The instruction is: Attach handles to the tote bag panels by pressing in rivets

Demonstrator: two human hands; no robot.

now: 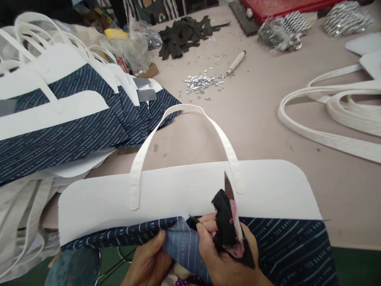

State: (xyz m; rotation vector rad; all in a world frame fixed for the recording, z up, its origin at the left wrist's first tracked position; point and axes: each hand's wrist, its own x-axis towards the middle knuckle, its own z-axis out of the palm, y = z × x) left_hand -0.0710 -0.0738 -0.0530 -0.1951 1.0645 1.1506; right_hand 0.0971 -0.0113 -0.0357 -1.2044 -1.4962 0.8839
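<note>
In front of me lies a bag panel with a white top band [98, 198], navy striped, lettered fabric [291, 246] and one white strap handle [190, 107]. My left hand [150, 258] pinches the navy fabric's folded-back edge, whose paler blue underside [181, 246] shows. My right hand [229, 254] is closed around a knife-like blade [228, 186], its grip wrapped in black and pink cloth; the blade points up over the white band. Between that hand's thumb and fingertips, a small dark pointed tip [194, 218] touches the fabric edge; I cannot tell what it belongs to.
Similar navy-and-white panels with handles [59, 123] are piled at left. Loose white straps [327, 131] lie at right. Farther back are silver metal bits [202, 83], a white-handled tool [236, 62], black strips [184, 35] and plastic-bagged parts [284, 29]. A person [151, 10] is opposite.
</note>
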